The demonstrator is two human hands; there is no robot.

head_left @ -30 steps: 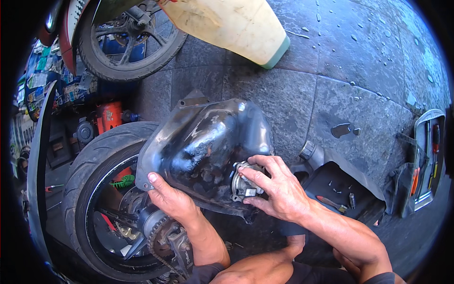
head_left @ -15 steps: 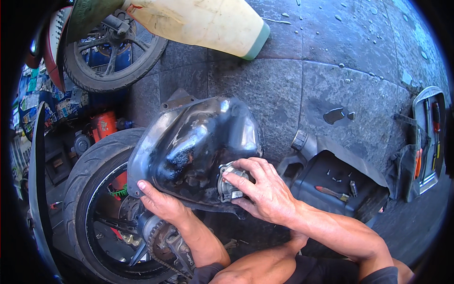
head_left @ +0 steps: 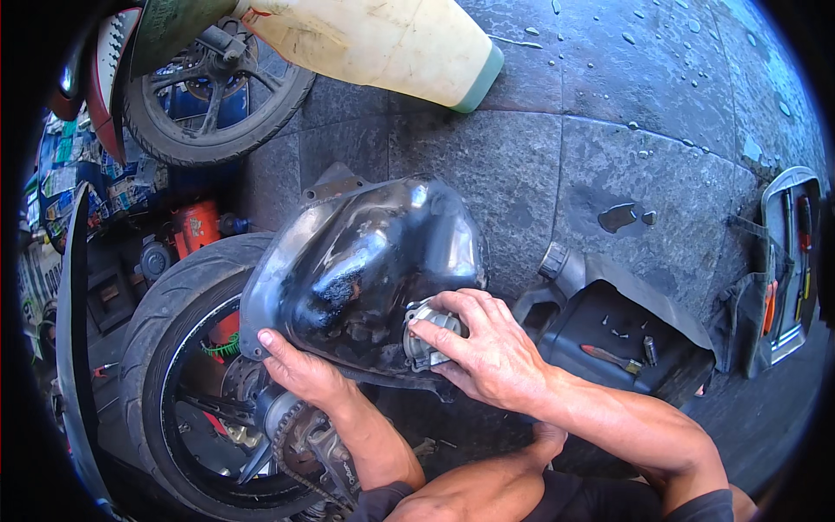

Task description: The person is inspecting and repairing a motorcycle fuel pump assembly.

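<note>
A black metal tank (head_left: 365, 252) with a flanged rim is held in front of me, over a motorcycle wheel (head_left: 152, 339). My left hand (head_left: 300, 374) grips its lower left rim, thumb on top by a bolt hole. My right hand (head_left: 487, 352) has its fingers curved over a round silver metal fitting (head_left: 422, 339) on the tank's lower right part; its palm hides some of the fitting. Below the wheel's hub area a chain and sprocket (head_left: 296, 444) show.
A second wheel (head_left: 217, 130) and a cream panel (head_left: 365, 48) are above. A cut black container (head_left: 644, 331) holds a brush and small hardware. A tool case (head_left: 787, 261) lies right; red canister (head_left: 196, 222) and clutter left. Water puddles (head_left: 622, 217) dot the tiled floor.
Since a second ago the whole view has shifted a little, and the fitting under my right hand sits slightly lower against the picture. My grip on the tank looks the same.
</note>
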